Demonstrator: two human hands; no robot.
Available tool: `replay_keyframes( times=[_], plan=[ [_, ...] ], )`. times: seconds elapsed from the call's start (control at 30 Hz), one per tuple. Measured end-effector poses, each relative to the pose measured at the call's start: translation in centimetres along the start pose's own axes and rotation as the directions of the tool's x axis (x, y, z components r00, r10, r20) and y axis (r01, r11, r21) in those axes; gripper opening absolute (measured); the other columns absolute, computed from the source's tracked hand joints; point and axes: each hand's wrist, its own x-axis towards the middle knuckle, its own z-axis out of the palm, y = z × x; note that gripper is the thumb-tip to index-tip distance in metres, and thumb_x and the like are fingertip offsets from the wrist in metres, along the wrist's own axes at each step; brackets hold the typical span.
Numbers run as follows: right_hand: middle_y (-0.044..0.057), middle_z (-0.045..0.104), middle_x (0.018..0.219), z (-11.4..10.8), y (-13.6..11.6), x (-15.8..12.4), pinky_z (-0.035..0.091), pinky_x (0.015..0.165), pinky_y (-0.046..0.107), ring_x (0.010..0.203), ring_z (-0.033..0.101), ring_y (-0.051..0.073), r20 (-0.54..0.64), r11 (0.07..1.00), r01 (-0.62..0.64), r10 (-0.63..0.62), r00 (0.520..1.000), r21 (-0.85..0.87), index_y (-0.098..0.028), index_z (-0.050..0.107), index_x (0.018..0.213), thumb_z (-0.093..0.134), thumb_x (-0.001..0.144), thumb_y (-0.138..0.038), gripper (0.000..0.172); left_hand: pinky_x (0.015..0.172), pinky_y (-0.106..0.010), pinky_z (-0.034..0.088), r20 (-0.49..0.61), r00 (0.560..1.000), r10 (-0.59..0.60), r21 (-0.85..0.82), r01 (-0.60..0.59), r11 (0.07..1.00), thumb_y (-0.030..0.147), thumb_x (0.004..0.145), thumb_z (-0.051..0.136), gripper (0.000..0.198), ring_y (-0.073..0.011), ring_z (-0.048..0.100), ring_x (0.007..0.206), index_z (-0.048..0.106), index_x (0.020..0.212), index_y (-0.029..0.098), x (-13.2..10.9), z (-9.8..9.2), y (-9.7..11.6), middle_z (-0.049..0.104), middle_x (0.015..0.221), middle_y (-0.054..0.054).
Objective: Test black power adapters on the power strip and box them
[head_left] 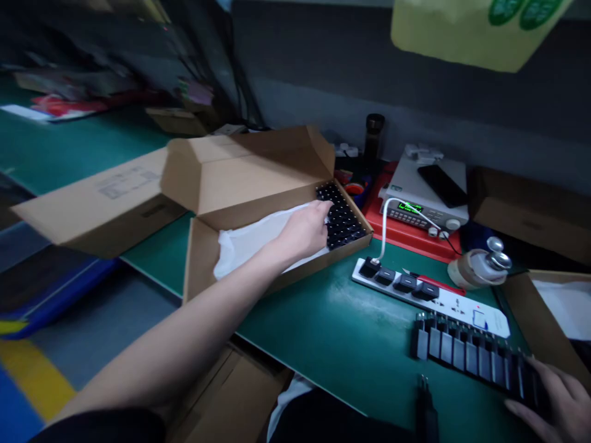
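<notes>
My left hand [307,231] reaches into an open cardboard box [258,209], over a white sheet [249,243] that lies inside. Its fingers are curled at the edge of the black plug chargers [344,215] packed at the box's right end; what they hold, if anything, is hidden. At the lower right, my right hand [563,394] has thumb and fingers around the near end of a row of black plug chargers [471,354], prongs facing away from me. A single black charger [425,409] lies apart, left of that row.
A white power strip [489,317] holds several black chargers, one with a white cable. Behind it, a bench meter [425,191] with a phone [442,184] on top stands on a red tray [378,209]. A metal-topped bottle [480,264] and another box [540,307] are at right.
</notes>
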Motion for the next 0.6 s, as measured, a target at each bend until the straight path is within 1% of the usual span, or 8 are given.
replay_keyframes(
  times=[0.07,0.1,0.17,0.23,0.33,0.4,0.5,0.6],
  plan=[
    [0.018,0.062,0.109,-0.4,-0.9,-0.4,0.058,0.057,0.049,0.075,0.069,0.034,0.064,0.994,-0.006,0.013,0.998,-0.107,-0.019,0.062,0.11,0.055,0.076,-0.081,0.071,0.093,-0.037,0.053,-0.075,0.982,0.173,-0.163,-0.184,0.969,0.012,0.087,0.053,0.047,-0.019,0.066,0.094,0.054,0.134,0.014,-1.4,0.7,2.0,0.062,0.13,-0.013],
    [0.018,0.062,0.111,-0.6,-1.7,-0.4,0.056,0.05,0.044,0.069,0.068,0.031,0.099,0.989,-0.016,0.03,0.995,-0.144,-0.019,0.062,0.11,0.053,0.077,-0.081,0.07,0.088,-0.035,0.056,-0.09,0.963,0.255,-0.261,-0.27,0.927,0.015,0.089,0.056,0.044,-0.0163,0.066,0.089,0.056,0.133,0.016,-2.1,1.4,2.9,0.061,0.131,-0.012],
    [0.016,0.062,0.111,-1.1,-3.9,-0.3,0.05,0.039,0.036,0.062,0.066,0.025,0.139,0.986,-0.044,0.067,0.988,-0.163,-0.02,0.061,0.107,0.052,0.08,-0.08,0.067,0.084,-0.031,0.058,-0.098,0.923,0.373,-0.408,-0.379,0.831,0.02,0.09,0.061,0.042,-0.0154,0.066,0.095,0.056,0.132,0.019,-3.0,3.2,4.5,0.058,0.137,-0.011],
    [0.016,0.061,0.111,-1.2,-6.5,0.1,0.048,0.037,0.032,0.066,0.067,0.025,0.144,0.989,-0.048,0.068,0.987,-0.141,-0.02,0.06,0.107,0.051,0.083,-0.078,0.063,0.088,-0.032,0.058,-0.117,0.899,0.423,-0.438,-0.429,0.79,0.021,0.091,0.063,0.034,-0.0178,0.065,0.105,0.061,0.125,0.019,-3.2,5.0,5.6,0.058,0.136,-0.01],
    [0.017,0.06,0.117,-0.5,-9.8,0.2,0.055,0.047,0.036,0.082,0.069,0.029,0.128,0.994,-0.046,0.059,0.99,-0.103,-0.02,0.058,0.113,0.05,0.089,-0.07,0.056,0.093,-0.034,0.056,-0.137,0.883,0.449,-0.379,-0.466,0.8,0.017,0.093,0.06,0.01,-0.0185,0.067,0.105,0.068,0.098,0.018,-2.6,6.5,6.1,0.068,0.115,-0.007],
    [0.017,0.057,0.126,0.2,-10.9,-0.1,0.061,0.059,0.04,0.095,0.068,0.032,0.112,0.998,-0.044,0.048,0.993,-0.038,-0.02,0.056,0.124,0.049,0.094,-0.061,0.051,0.093,-0.034,0.055,-0.117,0.88,0.459,-0.337,-0.47,0.816,0.015,0.093,0.058,0.011,-0.0182,0.067,0.101,0.067,0.089,0.018,-2.2,6.5,6.0,0.069,0.104,-0.005],
    [0.014,0.051,0.14,0.8,-10.4,-1.2,0.063,0.074,0.042,0.117,0.061,0.033,0.075,0.997,-0.04,0.035,0.997,0.071,-0.026,0.05,0.139,0.046,0.099,-0.048,0.046,0.09,-0.034,0.054,-0.075,0.897,0.436,-0.342,-0.434,0.834,0.015,0.092,0.06,0.01,-0.0177,0.067,0.097,0.068,0.088,0.019,-1.8,5.8,5.6,0.069,0.1,-0.003],
    [0.009,0.053,0.141,0.7,-8.3,-1.9,0.062,0.083,0.043,0.123,0.058,0.032,0.049,0.991,-0.044,0.038,0.998,0.123,-0.032,0.05,0.142,0.048,0.099,-0.044,0.045,0.088,-0.032,0.054,-0.076,0.923,0.377,-0.441,-0.37,0.817,0.016,0.089,0.062,0.008,-0.0165,0.066,0.093,0.068,0.086,0.02,-1.8,5.4,5.5,0.068,0.096,-0.002]
  ],
)
